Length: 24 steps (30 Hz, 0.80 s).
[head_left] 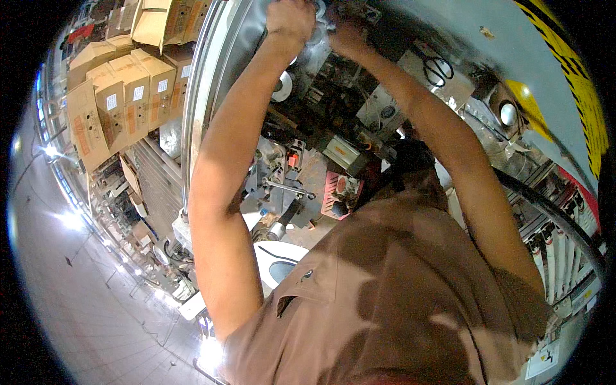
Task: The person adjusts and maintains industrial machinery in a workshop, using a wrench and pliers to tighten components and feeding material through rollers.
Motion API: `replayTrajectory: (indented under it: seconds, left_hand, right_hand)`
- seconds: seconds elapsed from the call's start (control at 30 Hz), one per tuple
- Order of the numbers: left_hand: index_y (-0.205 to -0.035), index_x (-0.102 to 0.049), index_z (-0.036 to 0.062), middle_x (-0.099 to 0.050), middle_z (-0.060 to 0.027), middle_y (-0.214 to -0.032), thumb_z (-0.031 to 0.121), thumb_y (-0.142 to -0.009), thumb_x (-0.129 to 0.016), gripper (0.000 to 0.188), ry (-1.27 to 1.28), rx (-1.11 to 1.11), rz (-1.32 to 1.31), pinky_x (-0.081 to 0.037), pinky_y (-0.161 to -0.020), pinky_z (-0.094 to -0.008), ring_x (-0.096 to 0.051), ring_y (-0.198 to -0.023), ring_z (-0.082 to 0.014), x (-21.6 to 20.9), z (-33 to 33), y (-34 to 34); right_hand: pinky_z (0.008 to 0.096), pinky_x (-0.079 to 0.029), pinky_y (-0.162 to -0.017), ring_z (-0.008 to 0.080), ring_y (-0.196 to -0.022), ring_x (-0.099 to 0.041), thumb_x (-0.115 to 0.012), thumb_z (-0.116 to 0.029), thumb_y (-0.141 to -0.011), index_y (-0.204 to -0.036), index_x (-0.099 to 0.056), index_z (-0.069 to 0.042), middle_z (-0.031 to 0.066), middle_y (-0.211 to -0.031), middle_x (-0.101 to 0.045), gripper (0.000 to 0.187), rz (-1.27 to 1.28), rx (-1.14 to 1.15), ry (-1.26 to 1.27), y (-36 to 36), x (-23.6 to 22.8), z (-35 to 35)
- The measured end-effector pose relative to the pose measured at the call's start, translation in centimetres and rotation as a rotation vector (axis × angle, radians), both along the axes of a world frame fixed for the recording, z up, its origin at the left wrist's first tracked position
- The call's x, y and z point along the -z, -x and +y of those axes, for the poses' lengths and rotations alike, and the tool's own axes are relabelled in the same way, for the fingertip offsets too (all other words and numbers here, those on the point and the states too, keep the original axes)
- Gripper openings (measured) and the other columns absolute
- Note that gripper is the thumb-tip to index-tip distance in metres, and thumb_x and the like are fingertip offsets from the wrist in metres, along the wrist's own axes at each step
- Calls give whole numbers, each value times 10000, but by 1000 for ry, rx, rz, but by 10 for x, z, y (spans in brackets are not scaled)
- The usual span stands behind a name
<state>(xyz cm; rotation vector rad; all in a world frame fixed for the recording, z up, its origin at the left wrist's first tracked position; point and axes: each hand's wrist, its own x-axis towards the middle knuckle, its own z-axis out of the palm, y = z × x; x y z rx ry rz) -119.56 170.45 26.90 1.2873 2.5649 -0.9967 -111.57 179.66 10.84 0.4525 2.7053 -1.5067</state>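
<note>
Both my arms reach up to the top edge of the head view. There my left hand (pixel 292 20) is closed, its knuckles bent, beside shiny round metal parts (pixel 316 32) of a machine. What its fingers grip, if anything, is hidden. Close to its right, in shadow, is my right hand (pixel 348 37), near the same metal parts. Its fingers are too dark and blurred to make out. A pale ring-shaped disc (pixel 282 86) sits just below my left wrist.
Below my arms lie a wrench (pixel 289 187), a red slotted tray (pixel 333 196) and other tools. Black-handled scissors (pixel 438 70) rest at the right. Cardboard boxes (pixel 125 96) are stacked at left. A thick black hose (pixel 555 215) curves at right, below yellow-black striped tape (pixel 568 67).
</note>
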Motion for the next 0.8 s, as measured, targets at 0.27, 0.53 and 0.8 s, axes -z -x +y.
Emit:
replayTrajectory:
  seconds: [0.27, 0.53, 0.8]
  left_hand:
    - [-1073, -736, 150, -702, -77, -1102, 254, -977, -486, 287, -57, -102, -10, -543, -809, -435, -671, -1026, -270, 3, -43, 3]
    - [-1057, -735, 137, -705, -98, -1095, 255, -978, -477, 295, -35, -8, -10, -557, -761, -432, -682, -1001, -272, 8, -26, 10]
    - [-1119, -721, 153, -692, -73, -1139, 251, -963, -520, 273, -12, -5, -14, -548, -823, -424, -658, -1050, -261, -11, -6, 0]
  right_hand:
    - [595, -238, -1203, 479, -1472, -271, -659, -171, -872, -1610, -184, -83, 305, -1562, -334, 881, 5, -145, -138, -25, -33, -23]
    - [567, -241, -1211, 503, -1487, -213, -690, -201, -863, -1603, -176, -64, 336, -1612, -182, 911, 36, -175, -252, -45, -16, -37]
    - [577, -281, -1176, 489, -1445, -289, -680, -181, -857, -1530, -292, 6, 325, -1557, -292, 799, 224, -51, -91, -30, -17, -35]
